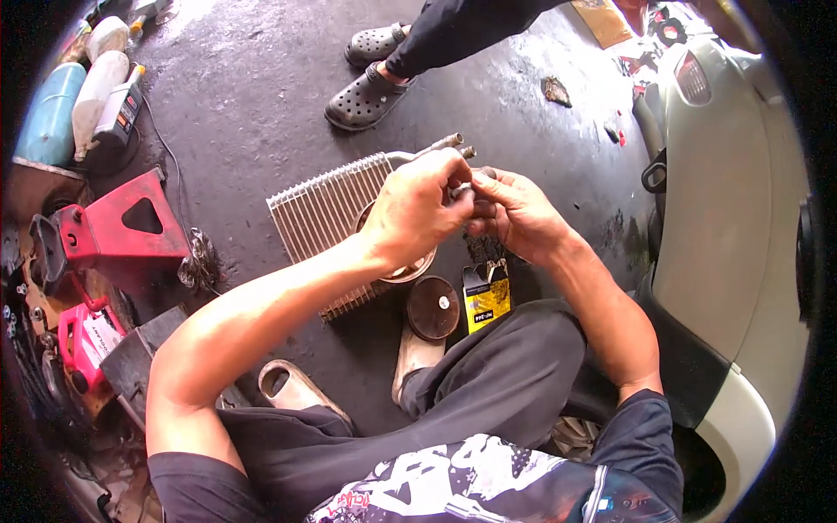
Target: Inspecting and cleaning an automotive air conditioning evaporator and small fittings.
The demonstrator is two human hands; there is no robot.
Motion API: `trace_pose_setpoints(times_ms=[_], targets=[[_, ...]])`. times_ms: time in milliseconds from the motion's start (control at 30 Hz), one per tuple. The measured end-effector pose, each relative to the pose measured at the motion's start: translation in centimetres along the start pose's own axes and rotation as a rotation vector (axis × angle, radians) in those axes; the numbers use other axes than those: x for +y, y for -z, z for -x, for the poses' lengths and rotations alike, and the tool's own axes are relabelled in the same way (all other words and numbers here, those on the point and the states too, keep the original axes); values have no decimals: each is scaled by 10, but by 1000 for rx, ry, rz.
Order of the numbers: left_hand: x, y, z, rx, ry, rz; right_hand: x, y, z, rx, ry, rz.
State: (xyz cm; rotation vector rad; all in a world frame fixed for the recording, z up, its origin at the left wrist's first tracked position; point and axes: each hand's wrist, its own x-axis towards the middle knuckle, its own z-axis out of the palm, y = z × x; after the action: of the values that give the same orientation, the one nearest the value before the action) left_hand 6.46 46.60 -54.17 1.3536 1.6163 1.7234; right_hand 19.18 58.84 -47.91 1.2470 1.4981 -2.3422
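My left hand (417, 205) and my right hand (523, 216) meet at the centre, fingertips pinched together. Both are closed around something small, mostly hidden by the fingers; its kind cannot be made out. Below my left hand lies a silver finned car evaporator core (327, 205) with two pipe ends (452, 140) at its far right. A round container (406, 277), largely covered by my left hand and wrist, rests over the core. Nearer to me is a dark brown round lid (427, 312) with a pale spot. Beside it stands a yellow and black package (486, 301).
A pale car bumper (732, 227) rises along the right. At left are a red metal stand (131, 222), a pink jug (87, 344) and several bottles (54, 113). A person's black clogs (366, 98) are on the dark floor (244, 78) at the far side.
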Motion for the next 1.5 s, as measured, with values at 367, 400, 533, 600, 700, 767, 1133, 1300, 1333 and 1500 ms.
trace_pose_setpoints(times_ms=[367,400,533,600,700,767,1133,1300,1333,1500], targets=[[-115,54,11,-126,298,-581,2,108,-52,433,381,1171],[-124,64,10,-121,315,-626,7,104,-53,358,365,1233],[-155,98,5,-62,465,-693,8,86,-63,346,209,1283],[-162,111,2,-14,484,-676,5,90,-66,347,262,1230],[-174,131,1,9,503,-680,-5,100,-69,311,322,1223],[-176,146,-1,-39,608,-663,-8,109,-71,306,304,1297],[-188,177,13,-108,664,-708,-42,84,-83,139,305,1677],[-192,174,18,-143,649,-670,-37,73,-84,141,323,1759],[-194,175,19,-135,604,-684,-37,72,-82,153,343,1676],[-198,178,21,-128,533,-714,-37,78,-84,218,323,1573]])
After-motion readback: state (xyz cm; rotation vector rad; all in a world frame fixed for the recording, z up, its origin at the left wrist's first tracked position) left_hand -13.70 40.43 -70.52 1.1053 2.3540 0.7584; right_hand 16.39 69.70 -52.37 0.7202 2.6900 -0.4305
